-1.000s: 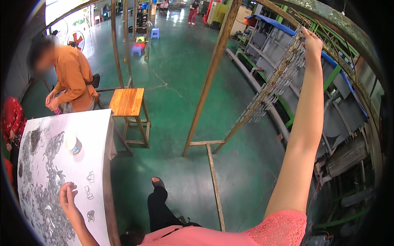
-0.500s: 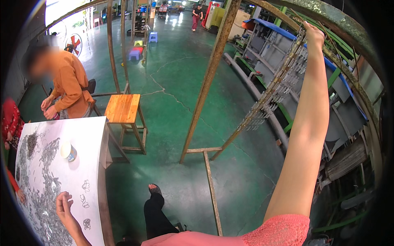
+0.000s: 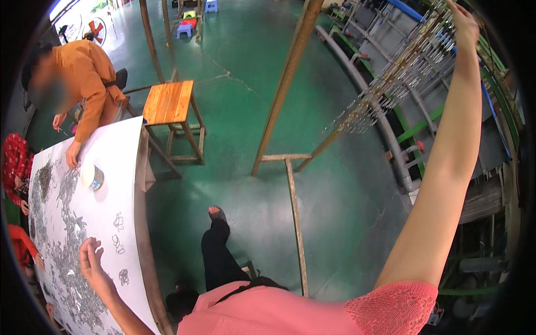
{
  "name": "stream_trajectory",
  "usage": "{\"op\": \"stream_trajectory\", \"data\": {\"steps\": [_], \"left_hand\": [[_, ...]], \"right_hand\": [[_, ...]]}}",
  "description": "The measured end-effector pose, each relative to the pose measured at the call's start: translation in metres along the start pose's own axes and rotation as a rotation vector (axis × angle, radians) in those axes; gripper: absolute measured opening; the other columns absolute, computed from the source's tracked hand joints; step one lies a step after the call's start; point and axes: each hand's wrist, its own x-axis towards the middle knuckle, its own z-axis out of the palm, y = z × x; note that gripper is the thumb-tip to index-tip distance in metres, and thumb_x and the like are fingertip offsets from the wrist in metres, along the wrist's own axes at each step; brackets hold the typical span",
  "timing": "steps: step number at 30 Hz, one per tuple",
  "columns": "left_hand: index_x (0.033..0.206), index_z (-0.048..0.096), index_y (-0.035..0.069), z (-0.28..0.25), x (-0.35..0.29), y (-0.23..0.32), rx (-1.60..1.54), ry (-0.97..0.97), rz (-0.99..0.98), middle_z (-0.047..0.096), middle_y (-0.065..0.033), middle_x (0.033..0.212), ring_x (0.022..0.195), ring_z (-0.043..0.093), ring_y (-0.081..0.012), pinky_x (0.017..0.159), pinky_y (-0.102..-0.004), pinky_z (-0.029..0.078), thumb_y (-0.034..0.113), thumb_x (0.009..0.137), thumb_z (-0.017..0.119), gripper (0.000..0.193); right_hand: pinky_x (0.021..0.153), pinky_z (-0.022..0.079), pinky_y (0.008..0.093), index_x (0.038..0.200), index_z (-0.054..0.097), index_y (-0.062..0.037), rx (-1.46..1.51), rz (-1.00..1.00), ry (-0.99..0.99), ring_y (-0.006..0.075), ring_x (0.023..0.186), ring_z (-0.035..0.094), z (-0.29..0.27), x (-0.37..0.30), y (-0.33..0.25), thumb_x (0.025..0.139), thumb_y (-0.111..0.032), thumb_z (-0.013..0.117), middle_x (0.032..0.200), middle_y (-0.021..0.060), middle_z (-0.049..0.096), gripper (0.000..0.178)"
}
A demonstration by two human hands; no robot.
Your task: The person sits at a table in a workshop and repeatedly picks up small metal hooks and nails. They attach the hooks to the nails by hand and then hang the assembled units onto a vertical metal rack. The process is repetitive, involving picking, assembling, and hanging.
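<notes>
My left hand (image 3: pixel 96 267) hovers over the near side of the white table (image 3: pixel 120 173), fingers loosely bent and slightly apart, holding nothing I can see. Beneath and beyond it, many small grey metal pieces (image 3: pixel 70 234) lie spread out. Thin dark looped strands (image 3: pixel 118 244) rest in small tangles near the table edge. My right arm stretches up to the far right. There my right hand (image 3: pixel 465 28) is closed at the upper end of a rack hung with rows of small silvery metal pieces (image 3: pixel 391 84). The picture's top edge partly cuts off its fingertips, and what they grip is unclear.
A paper cup (image 3: pixel 92 177) stands on the table. A co-worker in orange (image 3: pixel 89 67) leans over the far end; other people in red (image 3: pixel 17 167) sit along the left. A wooden stool (image 3: pixel 168 103), a rusty metal frame (image 3: pixel 287 84) and grey pipes (image 3: pixel 357 72) stand around the green floor.
My view has tilted down, so the scene sits higher. The co-worker in orange has bent forward and put a hand on the table. My right hand stays at the rack's top, my left over the table.
</notes>
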Motion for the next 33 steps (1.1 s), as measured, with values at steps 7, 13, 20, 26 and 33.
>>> {"op": "stream_trajectory", "data": {"steps": [7, 13, 20, 26, 33], "left_hand": [[0.108, 0.061, 0.002, 0.003, -0.011, -0.010, 0.009, 0.003, -0.075, 0.061, -0.0072, 0.107, 0.100, 0.059, -0.0151, 0.088, -0.0306, 0.046, 0.021, 0.097, 0.052, 0.024], [0.111, 0.062, 0.004, 0.017, -0.010, -0.019, 0.007, -0.069, -0.076, 0.063, -0.0052, 0.107, 0.098, 0.060, -0.0129, 0.083, -0.0271, 0.047, 0.022, 0.096, 0.055, 0.025], [0.110, 0.062, 0.003, 0.025, -0.013, -0.021, 0.022, -0.101, -0.054, 0.063, -0.0054, 0.107, 0.098, 0.060, -0.0135, 0.083, -0.0271, 0.047, 0.022, 0.096, 0.054, 0.025], [0.103, 0.062, 0.002, 0.037, -0.020, -0.016, 0.048, -0.063, -0.072, 0.062, -0.0069, 0.103, 0.097, 0.059, -0.0154, 0.085, -0.0302, 0.047, 0.022, 0.097, 0.052, 0.023], [0.102, 0.063, 0.002, 0.044, -0.024, -0.012, 0.077, -0.057, -0.065, 0.062, -0.0062, 0.100, 0.094, 0.060, -0.0145, 0.084, -0.0295, 0.047, 0.022, 0.096, 0.053, 0.023]], "right_hand": [[0.065, 0.045, 0.0234, 0.098, 0.066, 0.0002, 0.249, -0.058, 0.015, 0.0094, 0.072, 0.055, -0.022, -0.212, 0.039, 0.087, -0.022, 0.067, 0.084, 0.0026, 0.063, 0.025], [0.056, 0.048, 0.0253, 0.091, 0.067, -0.0039, 0.198, 0.413, -0.360, 0.0097, 0.061, 0.059, 0.022, -0.449, 0.165, 0.087, -0.014, 0.066, 0.078, 0.0041, 0.066, 0.011], [0.070, 0.051, 0.0331, 0.104, 0.070, -0.0100, -0.052, 0.702, -0.435, 0.0163, 0.070, 0.066, 0.069, -0.516, 0.197, 0.079, -0.021, 0.073, 0.085, 0.0037, 0.071, 0.027], [0.076, 0.050, 0.0366, 0.105, 0.070, -0.0152, -0.154, 0.722, -0.416, 0.0236, 0.083, 0.067, 0.099, -0.509, 0.218, 0.079, -0.028, 0.072, 0.089, 0.0041, 0.071, 0.029], [0.075, 0.050, 0.0376, 0.095, 0.071, -0.0148, -0.192, 0.734, -0.345, 0.0242, 0.086, 0.067, 0.117, -0.507, 0.219, 0.083, -0.028, 0.069, 0.091, 0.0050, 0.071, 0.018]]}}
